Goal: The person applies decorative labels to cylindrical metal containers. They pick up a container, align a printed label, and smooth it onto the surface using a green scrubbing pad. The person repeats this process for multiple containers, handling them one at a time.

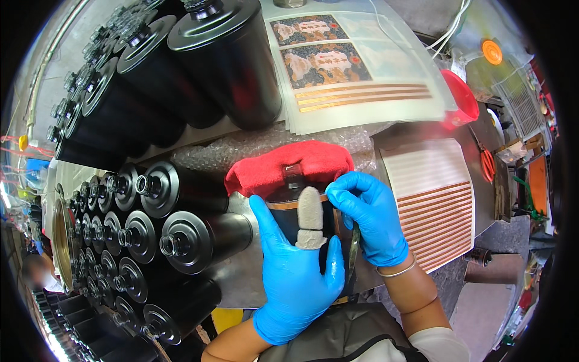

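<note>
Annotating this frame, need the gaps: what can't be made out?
All in the head view:
- Most of the black bottle's lower body: behind the left hand.
- Anything between the right hand's fingertips: hidden by that hand.
- Copper strip on the far side: hidden by the bottle.
- Round object at top: cut off by the upper edge; kind unclear.

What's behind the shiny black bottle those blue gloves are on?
Behind the black bottle is a bunched red cloth, then clear bubble wrap farther back. The bottle hides part of the cloth, so I can't see what's under there.
</note>
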A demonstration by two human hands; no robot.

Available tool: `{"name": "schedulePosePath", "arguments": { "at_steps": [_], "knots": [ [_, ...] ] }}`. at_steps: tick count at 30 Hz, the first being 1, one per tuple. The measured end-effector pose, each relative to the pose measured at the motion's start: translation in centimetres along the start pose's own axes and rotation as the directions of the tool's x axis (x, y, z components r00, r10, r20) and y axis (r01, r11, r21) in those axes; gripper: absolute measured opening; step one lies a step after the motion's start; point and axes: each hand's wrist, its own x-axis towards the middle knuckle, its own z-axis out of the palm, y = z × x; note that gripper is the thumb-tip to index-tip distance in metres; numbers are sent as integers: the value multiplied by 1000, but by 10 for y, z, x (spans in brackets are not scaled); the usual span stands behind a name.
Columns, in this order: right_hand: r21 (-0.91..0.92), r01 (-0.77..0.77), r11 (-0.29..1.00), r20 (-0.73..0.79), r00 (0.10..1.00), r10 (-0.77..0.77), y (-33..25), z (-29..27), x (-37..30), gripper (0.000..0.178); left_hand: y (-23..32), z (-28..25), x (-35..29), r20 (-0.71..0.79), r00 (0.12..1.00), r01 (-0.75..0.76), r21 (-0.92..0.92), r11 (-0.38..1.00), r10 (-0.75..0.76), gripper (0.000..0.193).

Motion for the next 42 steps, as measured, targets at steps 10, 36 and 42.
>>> {"name": "schedulePosePath", "arguments": {
  "at_steps": [10,36,42],
  "knots": [
    [-107,147,983,34,989,-144,1,8,1,10,-24,7,-7,12,989,132,-516,847,-147,105],
    [-411,352,841,252,930,-266,26,-7,-46,23,-41,-2,22,352,808,466,-873,146,-473,47],
    [-400,343,850,266,931,-251,26,-8,-44,23,-32,0,26,340,786,475,-867,151,-516,46]
  ]
}}
